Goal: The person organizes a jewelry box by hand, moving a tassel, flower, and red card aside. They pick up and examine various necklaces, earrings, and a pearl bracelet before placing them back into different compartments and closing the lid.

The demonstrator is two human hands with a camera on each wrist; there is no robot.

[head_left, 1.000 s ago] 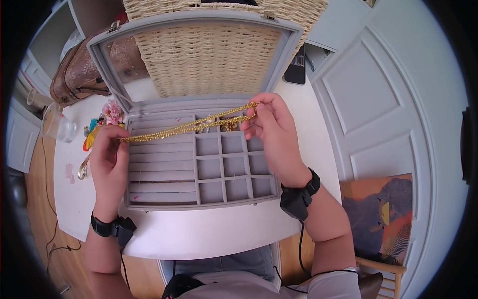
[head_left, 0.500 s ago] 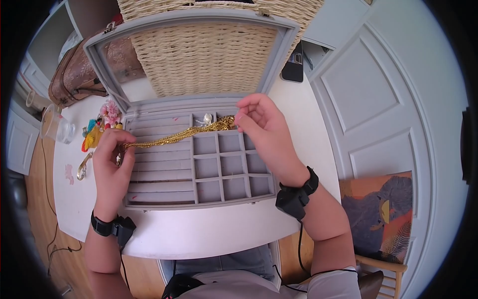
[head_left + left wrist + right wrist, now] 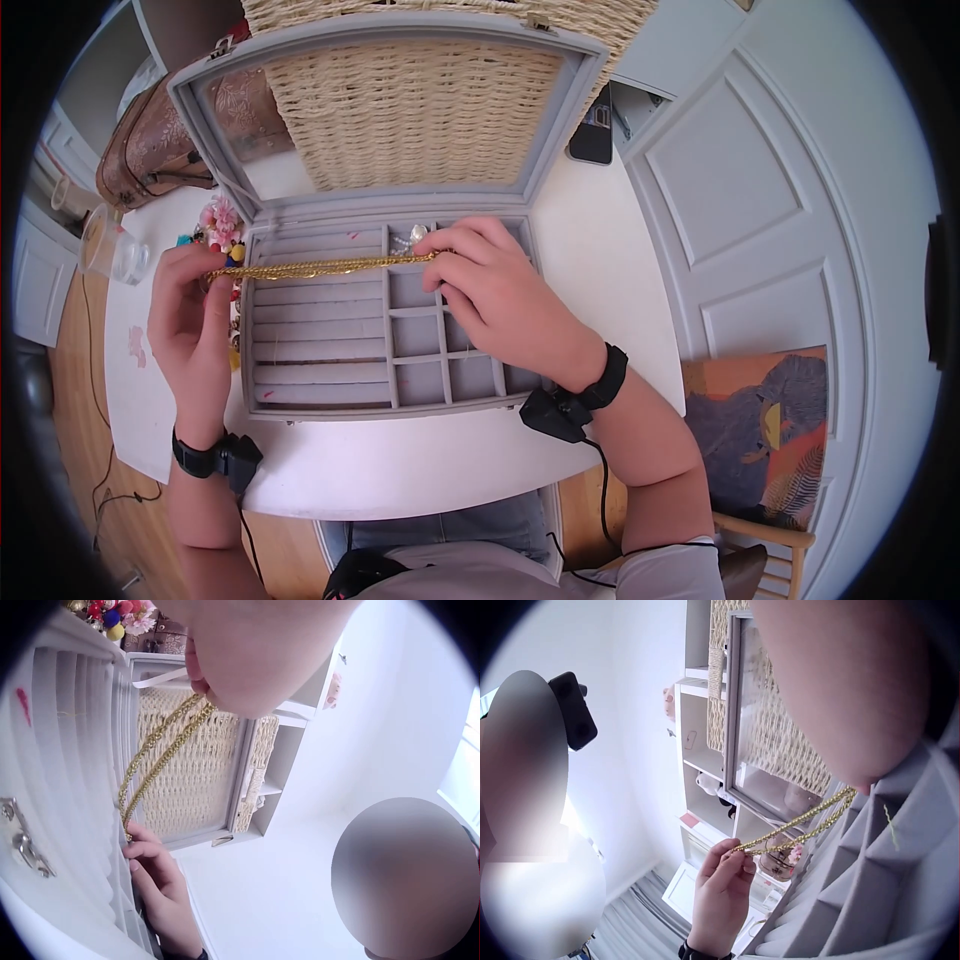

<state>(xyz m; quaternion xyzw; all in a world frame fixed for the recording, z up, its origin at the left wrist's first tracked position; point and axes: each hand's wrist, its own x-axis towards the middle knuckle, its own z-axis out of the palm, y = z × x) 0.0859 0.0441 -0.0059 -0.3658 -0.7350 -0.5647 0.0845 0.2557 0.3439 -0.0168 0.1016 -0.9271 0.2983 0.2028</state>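
A doubled gold chain necklace (image 3: 320, 268) stretches nearly straight across the open grey jewelry box (image 3: 340, 413). At its left end, my left hand (image 3: 192, 320) pinches it between thumb and fingers, just past the box's left edge. My right hand (image 3: 500, 305) grips the other end over the upper compartments, its back hiding several of them. In the left wrist view the fingertips of the right hand (image 3: 166, 900) close on the chain. A white pearl-like piece (image 3: 418, 233) lies in a top compartment beside the right fingers.
Pink flowers (image 3: 220, 218) and colorful trinkets lie left of the box, partly behind the left hand. A clear cup (image 3: 130, 262) stands farther left. The glazed lid (image 3: 385, 40) leans back against a woven basket (image 3: 420, 120). A phone (image 3: 592, 140) lies at right.
The chain's right end dropped toward the upper compartments, then came up in the right hand, which moved left. The left hand shifted left, and the chain is now pulled straighter.
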